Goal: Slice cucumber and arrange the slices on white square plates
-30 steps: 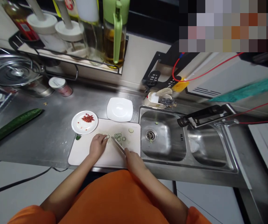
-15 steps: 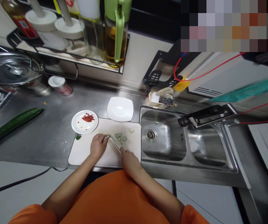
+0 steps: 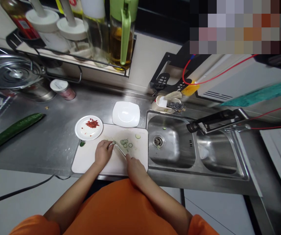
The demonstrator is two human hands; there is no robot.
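My right hand [image 3: 135, 166] is closed round the handle of a knife [image 3: 121, 150], whose narrow blade points up and left over the white cutting board [image 3: 86, 163]. The blade's tip reaches the fingertips of my left hand [image 3: 103, 152], which pinches a small cucumber slice [image 3: 114, 142] against the board. Several thin cucumber rings [image 3: 124, 142] lie loose just right of the blade. A paler, larger cucumber round [image 3: 138, 136] rests near the board's right edge, and a green cucumber end [image 3: 82, 143] is at its left edge.
A round plate with red chopped bits [image 3: 92, 123] overlaps the board's upper left corner. Behind the board stands a white square plate [image 3: 126, 114]. A whole cucumber [image 3: 15, 130] lies far left. The double sink [image 3: 172, 156] adjoins on the right, under a black arm-mounted device [image 3: 211, 120].
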